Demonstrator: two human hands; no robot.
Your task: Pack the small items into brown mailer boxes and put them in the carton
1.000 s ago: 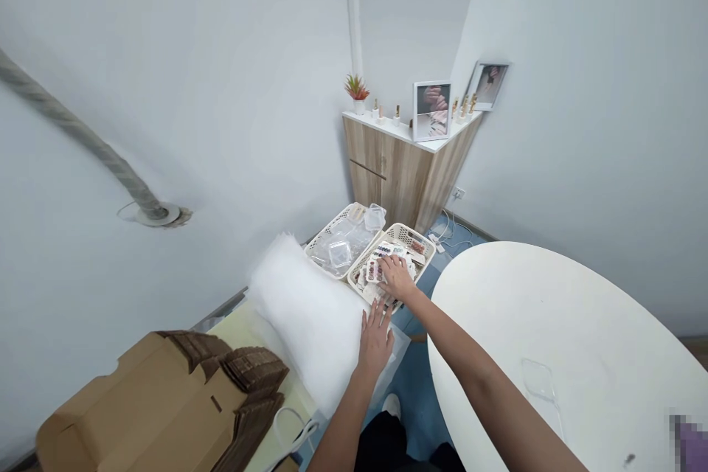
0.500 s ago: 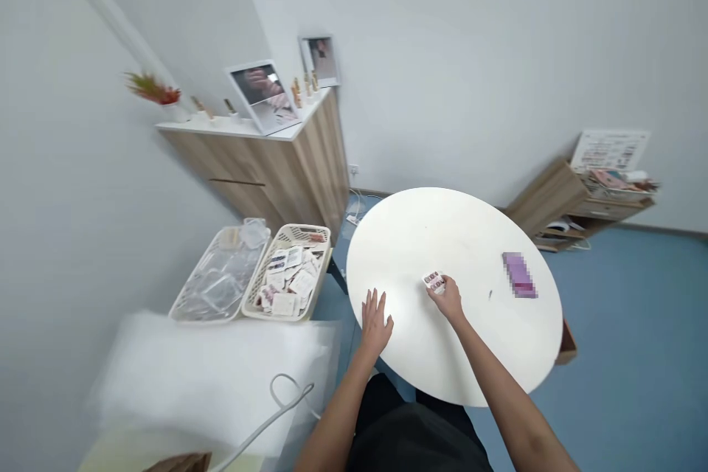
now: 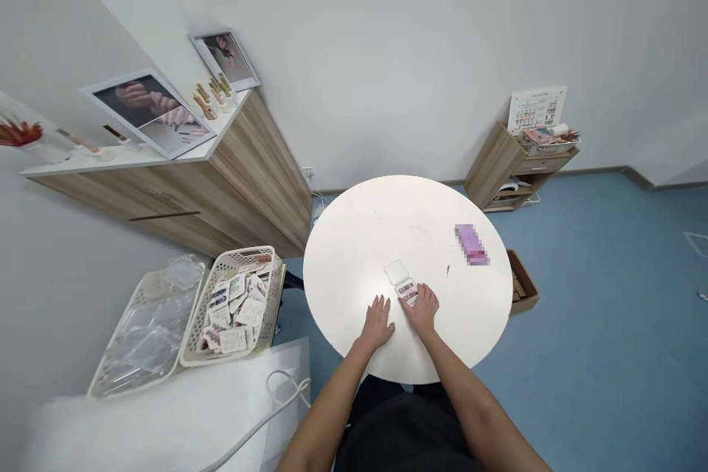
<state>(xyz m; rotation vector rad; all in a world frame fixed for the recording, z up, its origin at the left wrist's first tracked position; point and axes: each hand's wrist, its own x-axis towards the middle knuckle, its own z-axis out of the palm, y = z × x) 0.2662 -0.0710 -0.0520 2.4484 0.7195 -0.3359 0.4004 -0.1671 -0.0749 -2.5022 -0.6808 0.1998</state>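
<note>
My right hand is on the round white table, thumb and fingers around the near end of a small clear plastic case. The lid lies folded back on the far side. Inside the near half is a white card of dark red press-on nails, its lower right part hidden by my fingers. My left hand rests flat on the tabletop left of the case, fingers stretched, holding nothing.
A blurred-out purple item and a small dark bit lie on the table's right side. At left stand a white basket of nail cards and a tray of clear cases. A wood cabinet stands behind them.
My right hand has brought the nail card down and nearer my left hand. The open clear lid now shows beyond it. The view has shifted to the right.
</note>
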